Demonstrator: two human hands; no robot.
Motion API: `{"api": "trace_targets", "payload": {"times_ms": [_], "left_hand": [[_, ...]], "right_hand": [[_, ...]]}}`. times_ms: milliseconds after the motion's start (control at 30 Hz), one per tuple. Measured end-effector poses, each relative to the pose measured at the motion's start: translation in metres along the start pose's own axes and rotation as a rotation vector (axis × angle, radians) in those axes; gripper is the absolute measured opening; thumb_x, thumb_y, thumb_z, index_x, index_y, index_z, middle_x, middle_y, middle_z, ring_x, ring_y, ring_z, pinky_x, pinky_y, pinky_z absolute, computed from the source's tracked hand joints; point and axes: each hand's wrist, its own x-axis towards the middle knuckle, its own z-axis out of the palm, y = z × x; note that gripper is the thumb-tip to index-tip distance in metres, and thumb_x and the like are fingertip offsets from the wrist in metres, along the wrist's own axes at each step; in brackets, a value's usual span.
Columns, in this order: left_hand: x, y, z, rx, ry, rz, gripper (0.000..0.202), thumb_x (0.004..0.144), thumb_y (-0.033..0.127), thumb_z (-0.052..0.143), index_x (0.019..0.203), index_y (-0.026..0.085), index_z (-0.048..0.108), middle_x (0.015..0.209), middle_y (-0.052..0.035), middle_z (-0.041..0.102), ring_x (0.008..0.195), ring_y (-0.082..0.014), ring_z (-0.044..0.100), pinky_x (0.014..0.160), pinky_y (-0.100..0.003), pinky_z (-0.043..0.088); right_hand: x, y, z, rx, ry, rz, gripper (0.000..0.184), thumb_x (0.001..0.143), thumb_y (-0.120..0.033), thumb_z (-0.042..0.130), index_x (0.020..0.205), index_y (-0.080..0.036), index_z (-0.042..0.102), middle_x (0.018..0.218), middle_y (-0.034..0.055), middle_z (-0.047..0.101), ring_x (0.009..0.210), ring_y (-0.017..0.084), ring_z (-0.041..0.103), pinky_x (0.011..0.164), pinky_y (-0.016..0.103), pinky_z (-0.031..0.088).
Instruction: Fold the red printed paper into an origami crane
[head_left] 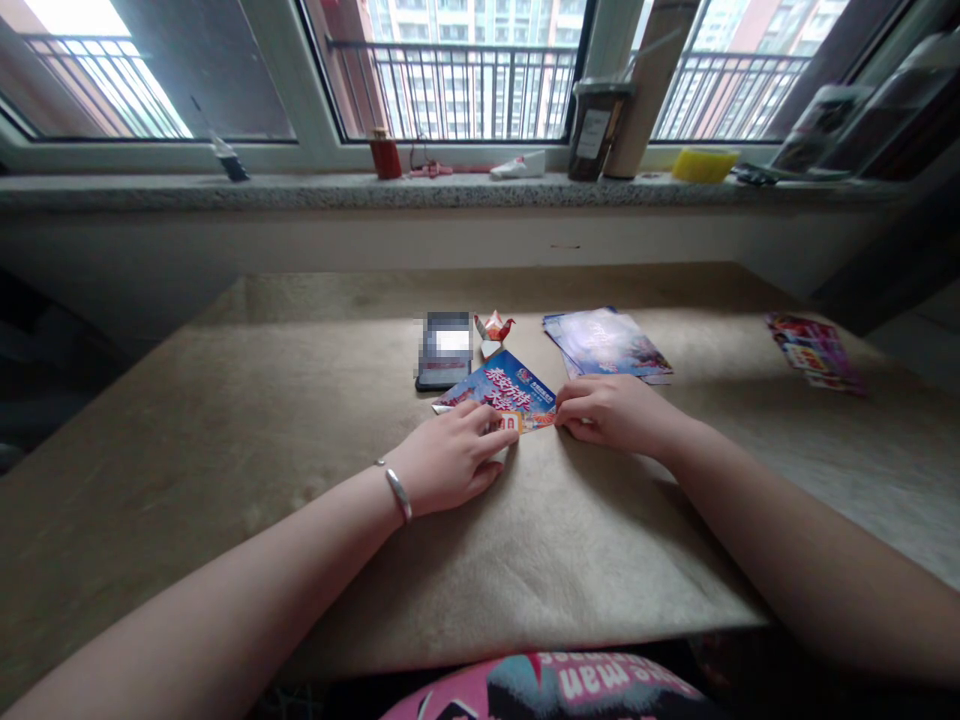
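A colourful printed leaflet (512, 383), folded into a triangle with its point away from me, lies on the brown-covered table (480, 560). My left hand (448, 458), with a silver bangle at the wrist, holds its near left part down with the fingers on top; the thumb is by the near edge. At the right corner, the thumb and fingers of my right hand (621, 412) pinch the paper. Just beyond the leaflet stands a small folded paper figure (493, 332), red and white, like a bird. Left of that figure lies a phone (444, 350), its screen blurred.
Beyond my right hand is a stack of purple-blue printed sheets (611, 342). More colourful leaflets (814, 355) lie at the table's far right. Along the windowsill (300, 195) stand a red spool-like object (385, 156), a dark lidded container (596, 130) and a yellow sponge-like block (703, 165).
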Motion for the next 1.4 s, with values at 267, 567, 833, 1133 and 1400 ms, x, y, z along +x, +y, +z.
{"api": "trace_targets", "payload": {"times_ms": [267, 567, 833, 1133, 1400], "left_hand": [[0.0, -0.001, 0.003, -0.003, 0.002, 0.001, 0.033, 0.087, 0.03, 0.045, 0.118, 0.02, 0.052, 0.11, -0.0095, 0.052, 0.103, -0.0237, 0.046, 0.09, -0.04, 0.043], [-0.001, -0.002, 0.004, -0.007, 0.007, -0.002, 0.033, 0.087, 0.03, 0.046, 0.118, 0.02, 0.052, 0.11, -0.01, 0.052, 0.103, -0.0242, 0.046, 0.089, -0.04, 0.044], [-0.001, -0.002, 0.004, -0.011, -0.008, -0.007, 0.035, 0.087, 0.031, 0.045, 0.119, 0.02, 0.052, 0.111, -0.01, 0.052, 0.102, -0.024, 0.046, 0.09, -0.04, 0.043], [-0.001, -0.002, 0.005, -0.016, -0.001, -0.006, 0.034, 0.087, 0.03, 0.045, 0.119, 0.02, 0.052, 0.111, -0.0097, 0.052, 0.104, -0.0239, 0.046, 0.09, -0.04, 0.043], [-0.001, -0.003, 0.004, -0.01, 0.008, -0.004, 0.033, 0.086, 0.03, 0.046, 0.117, 0.02, 0.053, 0.11, -0.0095, 0.052, 0.103, -0.0238, 0.046, 0.089, -0.04, 0.044]], "right_hand": [[-0.004, 0.007, -0.003, -0.011, -0.071, 0.039, 0.019, 0.078, -0.016, 0.05, 0.08, -0.024, 0.067, 0.082, -0.0004, 0.066, 0.071, 0.012, 0.058, 0.061, 0.025, 0.037], [-0.006, 0.012, -0.008, -0.008, -0.108, 0.06, 0.017, 0.074, -0.014, 0.053, 0.074, -0.023, 0.067, 0.079, -0.0014, 0.067, 0.07, 0.012, 0.058, 0.058, 0.025, 0.035], [-0.007, 0.013, -0.01, -0.007, -0.131, 0.086, 0.019, 0.074, -0.013, 0.052, 0.074, -0.023, 0.068, 0.081, -0.0014, 0.068, 0.069, 0.012, 0.06, 0.056, 0.024, 0.035], [-0.011, 0.017, -0.011, -0.016, -0.103, 0.091, 0.02, 0.071, -0.013, 0.055, 0.072, -0.026, 0.07, 0.084, -0.0032, 0.069, 0.067, 0.01, 0.061, 0.054, 0.023, 0.035], [-0.012, 0.018, -0.013, -0.028, -0.092, 0.078, 0.019, 0.073, -0.015, 0.056, 0.073, -0.027, 0.071, 0.087, -0.0041, 0.07, 0.068, 0.01, 0.062, 0.054, 0.023, 0.036]]}}
